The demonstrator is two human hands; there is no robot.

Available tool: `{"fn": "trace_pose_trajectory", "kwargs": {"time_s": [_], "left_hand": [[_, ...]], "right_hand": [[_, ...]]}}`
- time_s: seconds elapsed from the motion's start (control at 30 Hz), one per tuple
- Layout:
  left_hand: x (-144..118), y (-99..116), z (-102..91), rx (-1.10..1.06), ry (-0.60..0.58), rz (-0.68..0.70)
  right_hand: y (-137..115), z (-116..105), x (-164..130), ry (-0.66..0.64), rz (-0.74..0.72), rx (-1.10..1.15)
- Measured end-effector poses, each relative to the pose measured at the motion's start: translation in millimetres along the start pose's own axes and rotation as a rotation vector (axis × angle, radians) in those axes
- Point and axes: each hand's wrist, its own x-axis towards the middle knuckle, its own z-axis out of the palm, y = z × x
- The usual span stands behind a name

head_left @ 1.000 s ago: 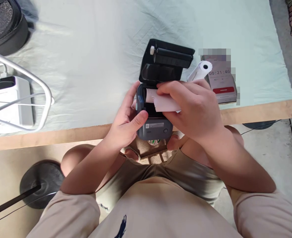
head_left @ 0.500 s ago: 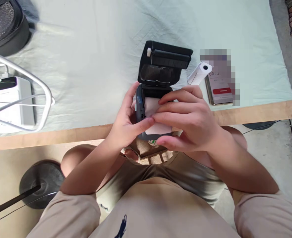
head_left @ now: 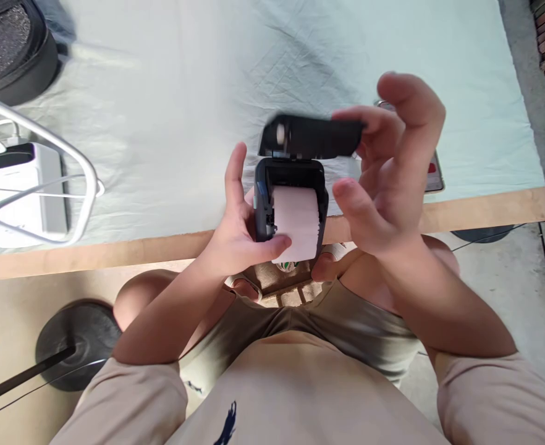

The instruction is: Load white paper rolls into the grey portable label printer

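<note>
A person's left hand [head_left: 240,238] holds a small printer [head_left: 266,204] at the counter [head_left: 115,250] edge, its grip around the body, thumb pinning the paper [head_left: 295,222]. Beyond, the right hand [head_left: 388,173], fingers loosely spread, touches the raised lid [head_left: 309,137].

Left hand [head_left: 238,232] grips printer [head_left: 266,204]; right hand [head_left: 388,179] touches lid [head_left: 312,137].
</note>
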Motion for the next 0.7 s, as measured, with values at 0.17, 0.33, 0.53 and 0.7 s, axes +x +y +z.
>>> {"fn": "trace_pose_trajectory", "kwargs": {"time_s": [0.17, 0.33, 0.53, 0.7], "left_hand": [[0.5, -3.2, -9.7, -0.01, 0.012, 0.032], [5.4, -12.4, -25.9, -0.019, -0.083, 0.084], [11.1, -30.4, -34.0, 0.224, -0.178, 0.397], [-3.0, -9.8, -9.0, 0.093, 0.038, 0.137]], "right_hand": [[-12.7, 4.1, -4.9, 0.0, -0.023, 0.054], [-34.1, 9.2, -10.1, -0.201, 0.208, 0.236], [-25.5, 13.4, -10.4, -0.304, 0.46, 0.552], [-18.8, 12.6, -13.4, -0.266, 0.281, 0.255]]}}
